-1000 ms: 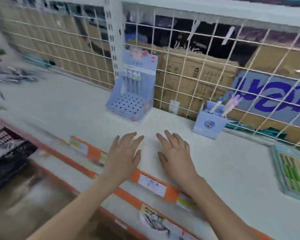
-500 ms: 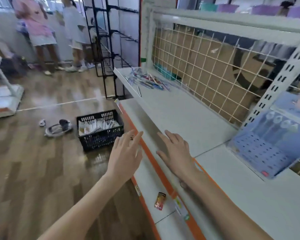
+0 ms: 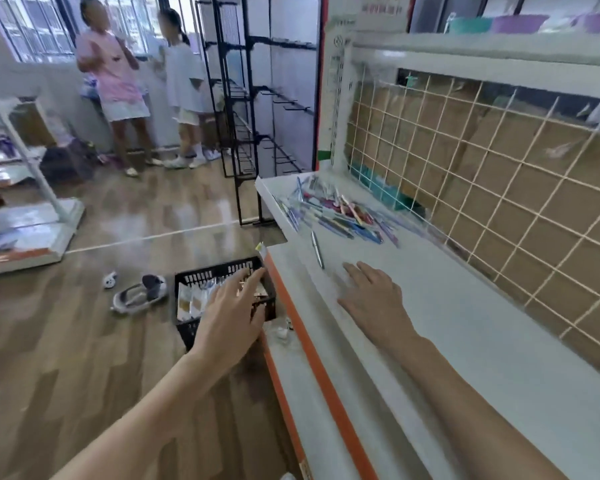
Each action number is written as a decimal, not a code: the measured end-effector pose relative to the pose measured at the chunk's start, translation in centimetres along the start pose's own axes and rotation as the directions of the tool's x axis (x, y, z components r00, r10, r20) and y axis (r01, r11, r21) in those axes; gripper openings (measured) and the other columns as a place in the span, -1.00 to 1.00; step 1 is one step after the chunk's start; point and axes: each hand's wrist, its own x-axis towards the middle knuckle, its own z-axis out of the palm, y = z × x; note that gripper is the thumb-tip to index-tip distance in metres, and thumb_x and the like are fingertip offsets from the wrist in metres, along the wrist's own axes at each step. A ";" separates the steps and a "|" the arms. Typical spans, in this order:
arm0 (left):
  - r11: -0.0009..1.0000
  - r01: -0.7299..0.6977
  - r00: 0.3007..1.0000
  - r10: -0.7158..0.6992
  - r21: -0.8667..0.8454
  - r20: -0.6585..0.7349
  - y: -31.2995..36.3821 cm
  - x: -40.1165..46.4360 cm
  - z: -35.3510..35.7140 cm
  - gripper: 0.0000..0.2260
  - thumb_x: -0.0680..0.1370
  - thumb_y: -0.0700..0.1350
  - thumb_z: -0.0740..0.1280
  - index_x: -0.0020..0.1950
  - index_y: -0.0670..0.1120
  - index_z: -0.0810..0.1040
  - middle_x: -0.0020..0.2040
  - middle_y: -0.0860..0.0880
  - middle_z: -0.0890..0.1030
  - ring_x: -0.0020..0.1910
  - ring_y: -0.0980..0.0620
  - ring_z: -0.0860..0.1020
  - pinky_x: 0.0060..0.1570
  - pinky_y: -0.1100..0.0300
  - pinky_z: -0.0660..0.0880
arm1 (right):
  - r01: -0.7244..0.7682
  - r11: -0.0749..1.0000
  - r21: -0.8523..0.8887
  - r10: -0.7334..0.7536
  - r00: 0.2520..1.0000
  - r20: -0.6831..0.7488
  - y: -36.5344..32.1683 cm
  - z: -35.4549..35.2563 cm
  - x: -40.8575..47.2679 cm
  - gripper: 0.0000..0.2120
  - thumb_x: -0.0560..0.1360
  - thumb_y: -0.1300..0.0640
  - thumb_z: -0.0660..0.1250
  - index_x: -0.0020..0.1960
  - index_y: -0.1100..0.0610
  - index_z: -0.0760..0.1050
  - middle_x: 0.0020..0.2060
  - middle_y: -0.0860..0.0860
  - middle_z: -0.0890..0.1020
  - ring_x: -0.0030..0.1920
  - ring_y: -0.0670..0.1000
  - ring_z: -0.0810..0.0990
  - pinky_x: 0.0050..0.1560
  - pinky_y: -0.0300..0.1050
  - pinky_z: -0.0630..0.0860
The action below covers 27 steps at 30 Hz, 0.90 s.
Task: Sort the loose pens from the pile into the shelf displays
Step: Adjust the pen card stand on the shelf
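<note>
White shelf (image 3: pixel 465 327) before wire mesh carries the pen pile (image 3: pixel 336 211) at twelve o'clock, so both empty hands, right hand (image 3: pixel 371 299) and left hand (image 3: pixel 229 317), reach toward it, fingers spread, presumably to gather pens.

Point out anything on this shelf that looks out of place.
A heap of loose pens lies jumbled at the far end of the white shelf, and one silver pen lies apart, nearer the right hand. On the floor, a lone shoe lies beside the black basket.

Both forearms outstretched, left hand (image 3: pixel 227 315) and right hand (image 3: pixel 374 301) palm-down, fingers straight.
</note>
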 end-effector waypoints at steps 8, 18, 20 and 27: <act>0.998 -0.055 0.998 0.055 0.007 0.043 -4.1 15.2 3.2 -0.58 0.55 -0.10 0.28 0.41 -0.05 0.35 0.33 -0.11 0.45 0.22 -0.17 0.48 0.18 -0.04 0.42 | -0.069 0.998 -0.002 0.068 0.996 -0.052 3.0 -0.6 13.5 -0.46 0.56 0.06 0.19 0.49 0.07 0.11 0.45 0.04 0.26 0.44 0.07 0.21 0.41 0.04 0.16; 0.978 -0.166 0.983 0.175 -0.125 0.063 -6.5 24.3 10.3 -0.72 0.54 -0.18 0.31 0.25 -0.10 0.54 0.14 -0.11 0.61 0.07 -0.13 0.58 0.12 -0.01 0.45 | -0.154 0.988 0.022 0.154 0.988 -0.008 4.0 2.2 20.4 -0.53 0.57 0.11 0.20 0.45 0.04 0.20 0.38 0.00 0.36 0.37 0.05 0.30 0.33 -0.06 0.25; 0.973 -0.189 0.980 0.195 -0.132 0.035 -7.3 26.6 11.1 -0.70 0.53 -0.19 0.32 0.26 -0.09 0.53 0.18 -0.11 0.58 0.13 -0.13 0.56 0.18 -0.04 0.41 | -0.168 0.986 0.013 0.168 0.985 -0.027 3.9 2.4 21.5 -0.54 0.57 0.14 0.21 0.45 0.05 0.23 0.38 0.00 0.37 0.37 0.04 0.31 0.32 -0.08 0.27; 0.911 -0.396 0.902 0.409 -0.112 0.139 -10.9 33.9 13.3 -0.73 0.43 -0.19 0.44 0.10 0.02 0.62 0.18 -0.04 0.57 0.24 -0.11 0.47 0.24 -0.11 0.33 | -0.311 0.950 -0.006 0.309 0.947 -0.082 4.0 3.8 24.4 -0.58 0.58 0.18 0.17 0.43 0.06 0.27 0.38 0.00 0.38 0.38 0.03 0.30 0.38 -0.03 0.25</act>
